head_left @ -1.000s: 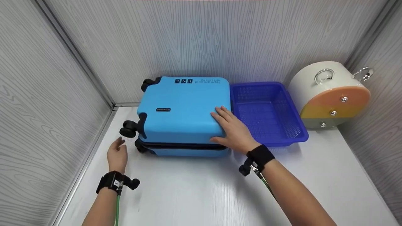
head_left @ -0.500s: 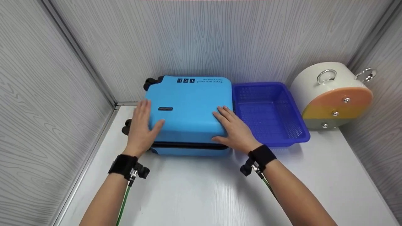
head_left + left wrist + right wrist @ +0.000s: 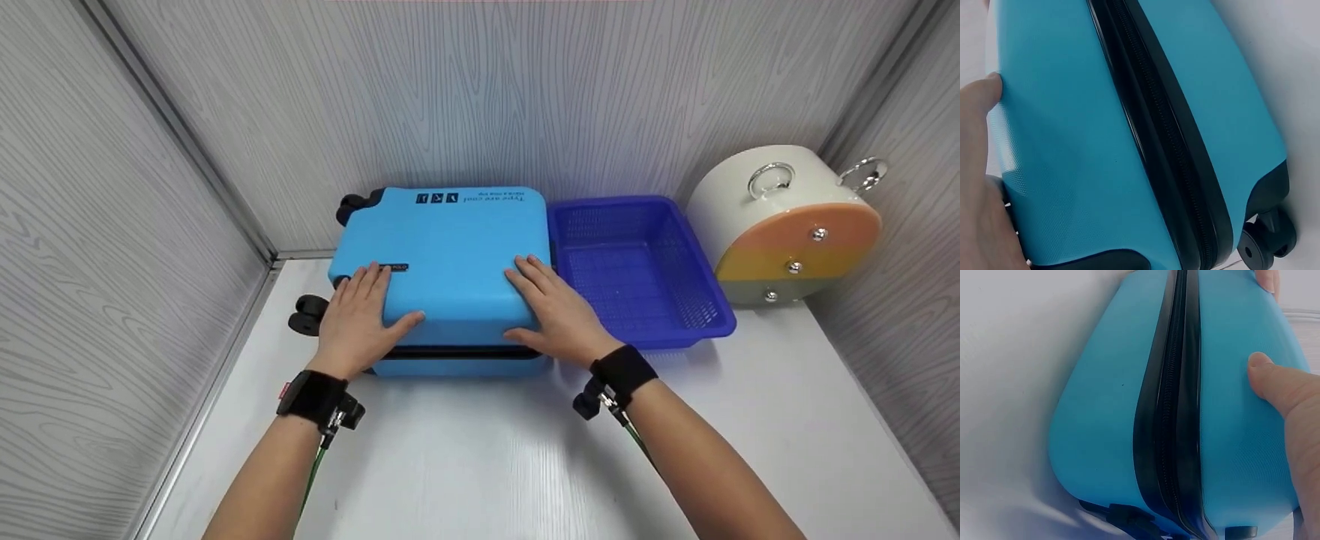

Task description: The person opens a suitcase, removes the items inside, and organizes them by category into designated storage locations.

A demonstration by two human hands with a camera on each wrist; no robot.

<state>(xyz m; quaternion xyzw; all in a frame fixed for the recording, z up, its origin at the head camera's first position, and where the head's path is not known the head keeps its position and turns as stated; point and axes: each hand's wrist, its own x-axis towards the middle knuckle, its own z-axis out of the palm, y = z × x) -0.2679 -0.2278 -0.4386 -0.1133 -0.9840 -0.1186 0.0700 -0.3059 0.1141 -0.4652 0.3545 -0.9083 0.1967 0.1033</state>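
Note:
A bright blue hard-shell suitcase [image 3: 457, 247] lies flat on the white table, its black wheels [image 3: 307, 315] pointing left. My left hand [image 3: 355, 319] rests on its left front part, fingers straight over the top and thumb spread along the front edge. On the right front corner rests my right hand [image 3: 559, 311], fingers extended on the lid and thumb on the front side. The black zipper seam [image 3: 1157, 112] runs along the front side in the left wrist view. In the right wrist view my right thumb [image 3: 1280, 382] touches the blue shell beside that seam.
A blue-purple plastic basket [image 3: 726, 330] stands right against the suitcase's right side. Farther right is a rounded white box [image 3: 731, 184] with orange, yellow and green drawers and metal ring handles. Grey wood-grain panels [image 3: 480, 90] wall in the back and both sides.
My left hand has come from beside the front wheel up onto the suitcase, then a little right and toward me. The right hand has stayed on the right corner.

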